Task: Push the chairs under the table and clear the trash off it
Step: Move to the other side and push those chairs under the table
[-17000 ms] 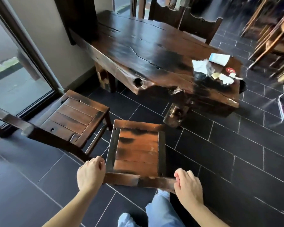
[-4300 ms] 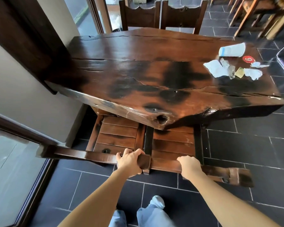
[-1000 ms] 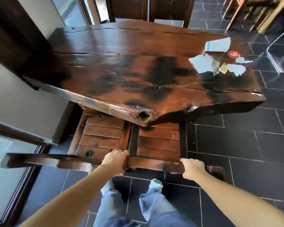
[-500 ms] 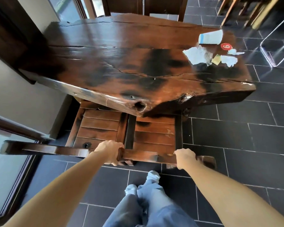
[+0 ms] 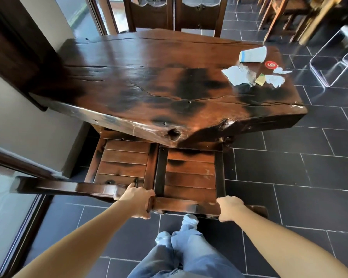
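Note:
Two wooden chairs stand side by side at the near edge of the dark wooden table, their seats partly under it. My left hand grips the left end of the right chair's top rail, and my right hand grips its right end. The left chair sits beside it, its backrest rail reaching left. On the table's far right lie a tipped paper cup, crumpled white paper, a smaller white scrap, a yellow bit and a red round sticker.
Two more chairs are tucked in at the table's far side. A wall and glass door close off the left. A clear acrylic chair stands right of the table. More wooden furniture fills the back right. The floor is dark tile.
The right chair's seat shows more from under the table than half a second ago, and my view has shifted back. Both hands keep their grip on its top rail.

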Demonstrator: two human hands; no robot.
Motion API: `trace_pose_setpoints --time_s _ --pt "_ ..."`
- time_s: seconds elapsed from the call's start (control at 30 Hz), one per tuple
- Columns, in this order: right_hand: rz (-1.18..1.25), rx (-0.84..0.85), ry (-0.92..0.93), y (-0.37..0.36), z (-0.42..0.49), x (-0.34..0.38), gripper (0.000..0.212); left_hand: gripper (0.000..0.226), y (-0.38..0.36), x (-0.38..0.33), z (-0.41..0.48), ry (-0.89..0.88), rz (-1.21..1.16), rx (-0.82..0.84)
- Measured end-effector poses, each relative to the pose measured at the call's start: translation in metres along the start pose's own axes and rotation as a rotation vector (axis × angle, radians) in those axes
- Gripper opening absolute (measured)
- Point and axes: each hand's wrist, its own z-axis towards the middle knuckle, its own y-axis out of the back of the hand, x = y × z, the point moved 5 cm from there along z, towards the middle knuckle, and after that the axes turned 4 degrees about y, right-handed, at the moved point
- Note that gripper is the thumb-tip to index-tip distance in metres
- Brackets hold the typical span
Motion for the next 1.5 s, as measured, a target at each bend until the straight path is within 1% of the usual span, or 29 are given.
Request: trace_pose_setpoints --time_s 0.1,0.17,0.2,0.27,0.3,0.37,0.43,0.5,0.57,0.63,0.67,0.7,0.73,0.77,0.8,0.83,0.87,0.9,1.0,1.07,1.2,1.33,1.43,1.5 --pt "-0.133 0.125 0.051 0.012 0.003 0.001 0.057 0.062 0.003 0.002 0.002 0.01 -0.063 0.038" --pt "-0.267 0.198 0.082 0.031 0.002 0.006 0.053 0.054 0.015 0.003 0.006 0.015 -0.093 0.071" --pt "-0.319 0.236 0.107 0.04 0.0 0.012 0.047 0.049 0.024 0.007 0.009 0.017 -0.112 0.068" --pt "-0.33 0.269 0.137 0.056 0.005 0.022 0.027 0.039 0.048 0.02 0.015 0.021 -0.197 0.016" --pt "-0.267 0.242 0.15 0.062 0.011 0.025 0.02 0.035 0.059 0.029 0.016 0.029 -0.256 -0.028" --pt "-0.075 0.119 0.241 0.073 0.029 0.038 0.028 0.031 0.07 0.058 0.015 0.074 -0.37 -0.113" --pt "0.092 0.007 0.319 0.084 0.035 0.065 0.031 0.032 0.062 0.092 0.008 0.147 -0.445 -0.151" --pt "0.224 -0.029 0.376 0.094 0.031 0.11 0.036 0.036 0.036 0.125 -0.005 0.218 -0.42 -0.14" --pt "0.329 -0.016 0.442 0.105 0.025 0.163 0.043 0.042 0.0 0.157 -0.025 0.314 -0.36 -0.07" --pt "0.434 -0.048 0.493 0.12 0.018 0.211 0.048 0.055 -0.038 0.189 -0.048 0.368 -0.285 0.004" --pt "0.468 -0.058 0.517 0.125 0.015 0.231 0.051 0.062 -0.053 0.204 -0.059 0.36 -0.239 0.004" --pt "0.453 -0.053 0.53 0.127 0.012 0.25 0.059 0.069 -0.066 0.22 -0.069 0.348 -0.196 -0.016" --pt "0.384 -0.045 0.535 0.126 0.006 0.268 0.069 0.073 -0.074 0.24 -0.078 0.357 -0.176 -0.048" --pt "0.261 -0.067 0.523 0.123 0.002 0.282 0.076 0.077 -0.081 0.263 -0.084 0.393 -0.184 -0.081" --pt "0.134 -0.124 0.505 0.119 0.0 0.295 0.075 0.078 -0.086 0.287 -0.088 0.438 -0.189 -0.111" --pt "0.041 -0.181 0.466 0.117 -0.001 0.304 0.068 0.078 -0.089 0.311 -0.091 0.476 -0.181 -0.126" --pt "-0.002 -0.228 0.422 0.116 0.001 0.311 0.061 0.075 -0.092 0.331 -0.092 0.502 -0.171 -0.132" --pt "-0.005 -0.242 0.369 0.115 0.002 0.316 0.058 0.07 -0.096 0.348 -0.09 0.515 -0.186 -0.134" --pt "0.026 -0.241 0.26 0.118 -0.001 0.318 0.054 0.053 -0.109 0.383 -0.073 0.515 -0.352 -0.192" --pt "0.055 -0.254 0.243 0.12 -0.005 0.319 0.05 0.051 -0.113 0.39 -0.058 0.498 -0.384 -0.19" --pt "0.082 -0.264 0.2 0.118 -0.01 0.32 0.05 0.045 -0.118 0.392 -0.041 0.484 -0.32 -0.128" --pt "0.036 -0.279 0.176 0.117 -0.01 0.323 0.046 0.048 -0.12 0.404 -0.042 0.438 -0.385 -0.115" --pt "0.002 -0.273 0.173 0.108 -0.01 0.326 0.045 0.044 -0.125 0.399 -0.047 0.428 -0.388 -0.113" --pt "-0.03 -0.278 0.187 0.104 -0.009 0.328 0.04 0.042 -0.129 0.396 -0.048 0.426 -0.368 -0.125"
